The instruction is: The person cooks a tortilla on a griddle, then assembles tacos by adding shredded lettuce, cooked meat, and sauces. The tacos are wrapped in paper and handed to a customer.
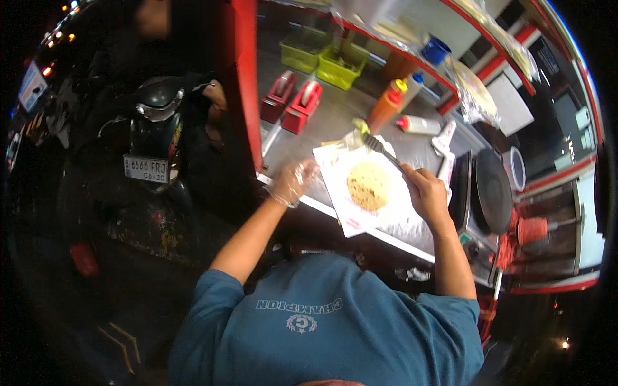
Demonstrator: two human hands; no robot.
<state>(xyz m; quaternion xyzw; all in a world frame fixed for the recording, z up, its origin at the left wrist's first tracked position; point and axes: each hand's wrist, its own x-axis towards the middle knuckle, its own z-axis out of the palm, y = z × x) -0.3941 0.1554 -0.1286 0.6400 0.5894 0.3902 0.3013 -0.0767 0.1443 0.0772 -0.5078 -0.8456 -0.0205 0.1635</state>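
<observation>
A round tan flatbread (369, 186) with brown spots lies on white paper (351, 222) on the metal counter. My right hand (425, 192) is closed round the handle of a black utensil (381, 147) with a ridged head, held over the paper's far part. Pale green, leafy-looking food (361, 127) shows by the utensil's head; whether it is gripped or only behind it I cannot tell. My left hand (295, 180), in a clear plastic glove, is just left of the paper, fingers loosely bent and nothing visible in them.
Two red tape dispensers (302, 108) stand at the back left, before green baskets (341, 67). Sauce bottles (386, 106) stand beyond the paper; a white bottle (420, 125) lies beside them. A round dark pan (494, 191) is at the right. A motorcycle (158, 135) is parked left.
</observation>
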